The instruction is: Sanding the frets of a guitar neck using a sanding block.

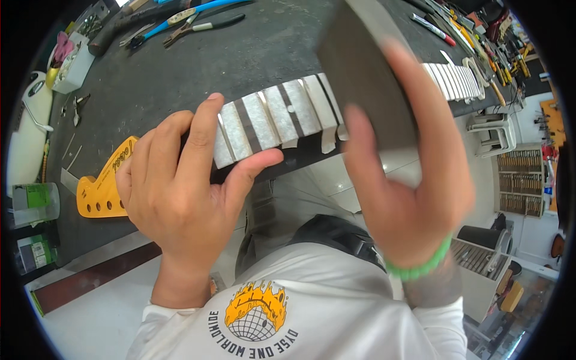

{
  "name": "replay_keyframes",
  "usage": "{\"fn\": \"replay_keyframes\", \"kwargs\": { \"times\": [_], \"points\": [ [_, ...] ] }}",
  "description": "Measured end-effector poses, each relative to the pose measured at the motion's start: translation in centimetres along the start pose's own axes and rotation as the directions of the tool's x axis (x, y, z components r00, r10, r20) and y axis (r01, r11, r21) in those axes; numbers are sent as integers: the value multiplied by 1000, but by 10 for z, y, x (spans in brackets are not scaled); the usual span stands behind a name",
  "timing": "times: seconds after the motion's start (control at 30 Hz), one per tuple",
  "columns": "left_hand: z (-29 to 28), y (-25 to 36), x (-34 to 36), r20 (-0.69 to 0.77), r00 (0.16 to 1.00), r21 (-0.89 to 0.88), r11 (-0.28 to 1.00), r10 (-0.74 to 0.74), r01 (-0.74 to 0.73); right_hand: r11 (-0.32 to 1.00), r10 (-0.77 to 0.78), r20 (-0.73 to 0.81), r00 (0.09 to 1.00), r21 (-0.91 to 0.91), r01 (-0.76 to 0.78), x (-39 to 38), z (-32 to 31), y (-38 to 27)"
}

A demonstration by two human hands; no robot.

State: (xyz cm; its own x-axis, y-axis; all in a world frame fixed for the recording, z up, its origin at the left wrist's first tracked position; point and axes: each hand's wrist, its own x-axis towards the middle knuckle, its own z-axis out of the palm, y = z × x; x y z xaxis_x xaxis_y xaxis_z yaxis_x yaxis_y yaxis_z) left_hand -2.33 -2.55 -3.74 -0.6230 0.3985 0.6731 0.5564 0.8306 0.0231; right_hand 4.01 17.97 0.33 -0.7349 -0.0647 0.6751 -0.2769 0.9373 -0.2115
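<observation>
Dark grey and blurred, a block (pixel 369 84) is grasped in the right hand (pixel 414 207) at one o'clock; the left hand (pixel 177 177) clasps a guitar neck (pixel 247 125) toward twelve. Tape (pixel 258 119) lines the fretboard (pixel 296 122), frets (pixel 270 117) exposed; what remains cannot be told, the block hiding a section. Pliers (pixel 186 29) lie beyond on the desk (pixel 273 45) at eleven.

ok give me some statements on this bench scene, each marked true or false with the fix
1. The left hand holds the guitar neck. True.
2. The right hand is empty. False: it holds a dark block.
3. The beaded bracelet is green. True.
4. The headstock is blue. False: it is yellow.
5. A marker lies on the dark bench. True.
6. The blue-handled tool touches the left hand. False: it lies apart.
</observation>
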Motion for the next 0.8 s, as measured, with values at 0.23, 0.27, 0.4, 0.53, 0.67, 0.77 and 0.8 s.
{"fn": "replay_keyframes", "kwargs": {
  "times": [0.23, 0.27, 0.4, 0.53, 0.67, 0.77, 0.8],
  "points": [
    [1, 3, 3, -21, 999, -8, 999, 37, -37, 983, -137, -69, 988, -132, 128, -2, 0, 8],
    [3, 1, 3, -19, 999, -7, 999, 36, -36, 983, -137, -67, 988, -129, 127, 10, 8, 8],
    [3, -2, 0, -2, 1000, -13, 1000, 6, -6, 998, 48, 8, 999, -48, -47, 22, 19, 4],
    [-2, 6, 5, -43, 999, -47, 998, 33, -35, 999, 6, -103, 995, 51, -1, -42, -21, -5],
    [1, 4, 2, -45, 999, -45, 999, 14, -16, 993, -63, -101, 993, -109, 52, -1, 0, 0],
    [3, -1, 0, -2, 1000, -18, 1000, -21, 21, 998, 1, -71, 997, -69, -6, 31, 26, 5],
    [1, -3, -2, -4, 999, -20, 999, -36, 36, 998, 35, -59, 998, -54, -38, 36, 28, 3]
  ]
}}
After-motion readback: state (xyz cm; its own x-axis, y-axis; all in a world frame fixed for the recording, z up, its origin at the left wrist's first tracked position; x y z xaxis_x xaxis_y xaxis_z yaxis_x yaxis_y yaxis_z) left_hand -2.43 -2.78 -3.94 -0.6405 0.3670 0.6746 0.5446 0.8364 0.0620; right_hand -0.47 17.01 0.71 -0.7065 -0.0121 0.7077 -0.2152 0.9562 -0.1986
